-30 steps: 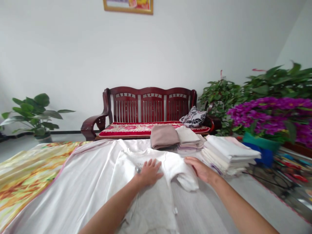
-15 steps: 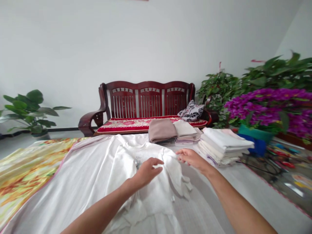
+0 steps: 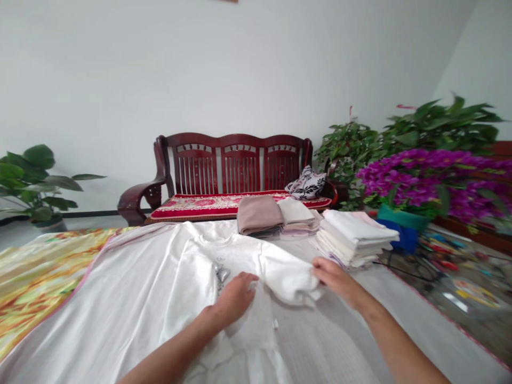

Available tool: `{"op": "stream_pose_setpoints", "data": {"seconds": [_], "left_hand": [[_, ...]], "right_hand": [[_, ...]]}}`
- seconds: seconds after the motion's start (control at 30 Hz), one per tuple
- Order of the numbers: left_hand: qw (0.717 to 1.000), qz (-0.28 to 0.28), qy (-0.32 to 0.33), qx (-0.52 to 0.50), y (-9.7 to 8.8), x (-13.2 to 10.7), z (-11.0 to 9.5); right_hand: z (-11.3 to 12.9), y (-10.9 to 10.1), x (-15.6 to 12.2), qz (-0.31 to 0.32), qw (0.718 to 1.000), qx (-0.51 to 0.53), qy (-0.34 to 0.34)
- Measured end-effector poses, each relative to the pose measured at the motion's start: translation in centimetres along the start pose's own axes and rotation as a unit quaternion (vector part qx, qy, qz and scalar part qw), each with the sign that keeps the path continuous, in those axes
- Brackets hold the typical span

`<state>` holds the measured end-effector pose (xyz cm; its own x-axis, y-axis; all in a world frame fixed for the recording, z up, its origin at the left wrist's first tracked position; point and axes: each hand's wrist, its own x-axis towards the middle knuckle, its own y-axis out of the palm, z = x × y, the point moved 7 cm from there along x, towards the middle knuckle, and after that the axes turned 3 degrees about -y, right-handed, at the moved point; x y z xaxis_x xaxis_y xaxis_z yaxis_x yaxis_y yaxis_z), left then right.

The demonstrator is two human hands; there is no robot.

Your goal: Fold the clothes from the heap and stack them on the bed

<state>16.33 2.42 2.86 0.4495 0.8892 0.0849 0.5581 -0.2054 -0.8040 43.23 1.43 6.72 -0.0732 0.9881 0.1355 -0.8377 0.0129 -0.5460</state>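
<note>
A white long-sleeved shirt (image 3: 240, 256) with a small grey print on its chest lies spread out, its collar away from me. My left hand (image 3: 237, 293) rests on the front of the shirt, fingers stretched forward and the thumb a little apart. Closed on the outer edge of the right-hand sleeve, my right hand (image 3: 334, 278) draws it out sideways. The sleeve's cuff end is bunched and blurred. Beneath the shirt is a pale sheet (image 3: 120, 288).
Folded cloth stands beyond the shirt: a brown-topped pile (image 3: 260, 214), a cream pile (image 3: 296, 213) and a taller white stack (image 3: 358, 234). Purple flowers (image 3: 432, 181) and scattered small items (image 3: 452, 256) are at right. A wooden bench (image 3: 240, 165) is behind; a yellow patterned cloth (image 3: 48, 272) lies left.
My right hand has taken hold of the sleeve and pulled it outward to the right. My left hand has come down onto the shirt front. The view has shifted slightly right.
</note>
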Motion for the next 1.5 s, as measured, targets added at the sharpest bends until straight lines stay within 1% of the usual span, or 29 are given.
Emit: {"op": "stream_pose_setpoints", "data": {"seconds": [0.07, 0.1, 0.13, 0.2, 0.23, 0.3, 0.37, 0.4, 0.47, 0.5, 0.57, 0.6, 0.67, 0.7, 0.77, 0.8, 0.83, 0.87, 0.93, 1.0, 1.07, 1.13, 1.2, 1.27, 1.33, 1.37, 1.4, 1.43, 1.5], "left_hand": [[1.0, -0.026, -0.004, 0.006, -1.1, 1.1, -0.5], [0.999, -0.032, 0.005, 0.012, -1.3, 1.8, -1.0], [0.999, -0.033, 0.015, 0.022, -1.3, 2.4, -1.5], [0.998, -0.016, 0.02, 0.056, -0.5, 3.7, -1.9], [0.997, 0.0, 0.012, 0.076, 0.2, 4.2, -1.8], [0.995, 0.032, -0.017, 0.089, 1.7, 5.0, -1.1], [0.998, 0.045, -0.043, 0.026, 2.5, 5.7, -0.2], [0.997, 0.042, -0.054, -0.023, 2.5, 6.0, 0.2], [0.99, 0.025, -0.078, -0.114, 1.6, 6.4, 1.2], [0.985, 0.017, -0.091, -0.146, 0.7, 6.5, 1.7], [0.978, 0.006, -0.107, -0.181, -1.4, 6.5, 2.9], [0.972, 0.003, -0.116, -0.207, -2.6, 6.4, 3.5], [0.942, 0.006, -0.152, -0.3, -4.7, 5.8, 4.8], [0.916, 0.006, -0.184, -0.357, -5.6, 5.4, 5.6], [0.856, 0.0, -0.257, -0.449, -6.9, 4.4, 6.8], [0.834, -0.006, -0.287, -0.471, -7.6, 3.9, 7.2], [0.826, -0.015, -0.303, -0.476, -8.3, 3.3, 7.4], [0.823, -0.024, -0.301, -0.482, -9.1, 2.7, 7.6], [0.819, -0.044, -0.255, -0.513, -11.0, 1.3, 7.6], [0.804, -0.079, -0.196, -0.556, -13.0, -1.0, 8.1], [0.782, -0.114, -0.162, -0.59, -14.4, -3.9, 8.8], [0.767, -0.132, -0.155, -0.609, -14.6, -6.6, 9.3], [0.763, -0.159, -0.147, -0.609, -14.0, -8.3, 9.2], [0.771, -0.222, -0.138, -0.58, -13.2, -8.9, 9.0], [0.785, -0.285, -0.139, -0.533, -12.5, -8.7, 9.0], [0.787, -0.301, -0.148, -0.518, -12.2, -8.4, 9.2], [0.781, -0.312, -0.164, -0.515, -12.1, -8.2, 9.7], [0.767, -0.324, -0.183, -0.523, -12.1, -8.1, 10.4], [0.713, -0.355, -0.213, -0.565, -12.7, -8.3, 12.1]], "right_hand": [[-1.4, -3.2, 0.3, -0.099, 0.991, 0.066, 0.056], [-2.4, -4.3, 0.2, -0.133, 0.983, 0.088, 0.094], [-3.6, -4.7, 0.2, -0.149, 0.975, 0.103, 0.132], [-5.5, -4.3, 0.0, -0.13, 0.968, 0.118, 0.181], [-6.0, -3.8, 0.0, -0.109, 0.97, 0.114, 0.184], [-6.4, -2.9, 0.2, -0.086, 0.979, 0.087, 0.16], [-6.1, -2.6, 0.3, -0.086, 0.984, 0.055, 0.145], [-5.7, -2.5, 0.3, -0.088, 0.984, 0.052, 0.148], [-3.8, -2.4, 0.4, -0.086, 0.983, 0.085, 0.141], [-2.0, -2.2, 0.5, -0.08, 0.983, 0.111, 0.119], [3.1, -1.3, 0.5, -0.055, 0.986, 0.156, 0.031], [6.2, -0.1, 0.3, -0.02, 0.986, 0.165, -0.02], [11.5, 3.1, -0.2, 0.046, 0.984, 0.154, -0.072], [13.7, 5.2, -0.5, 0.075, 0.984, 0.136, -0.083], [17.4, 9.4, -1.0, 0.113, 0.979, 0.115, -0.127], [18.9, 11.5, -1.2, 0.129, 0.973, 0.108, -0.158], [19.9, 13.4, -1.2, 0.136, 0.97, 0.108, -0.173], [20.4, 15.0, -1.0, 0.142, 0.967, 0.12, -0.173], [20.8, 17.3, -0.1, 0.132, 0.963, 0.181, -0.151], [20.8, 18.3, 1.2, 0.1, 0.95, 0.268, -0.127], [20.5, 18.8, 2.9, 0.058, 0.936, 0.332, -0.105], [20.2, 19.4, 4.4, 0.022, 0.931, 0.356, -0.078], [20.2, 20.5, 5.6, 0.0, 0.927, 0.371, -0.051], [20.8, 22.3, 6.2, 0.018, 0.916, 0.399, -0.032], [21.8, 24.1, 6.3, 0.09, 0.895, 0.437, -0.021], [22.3, 24.6, 6.2, 0.132, 0.883, 0.45, -0.028], [22.4, 24.6, 6.2, 0.168, 0.873, 0.455, -0.044], [22.2, 24.1, 6.2, 0.19, 0.869, 0.452, -0.064], [20.2, 21.7, 6.9, 0.183, 0.883, 0.418, -0.111]]}}
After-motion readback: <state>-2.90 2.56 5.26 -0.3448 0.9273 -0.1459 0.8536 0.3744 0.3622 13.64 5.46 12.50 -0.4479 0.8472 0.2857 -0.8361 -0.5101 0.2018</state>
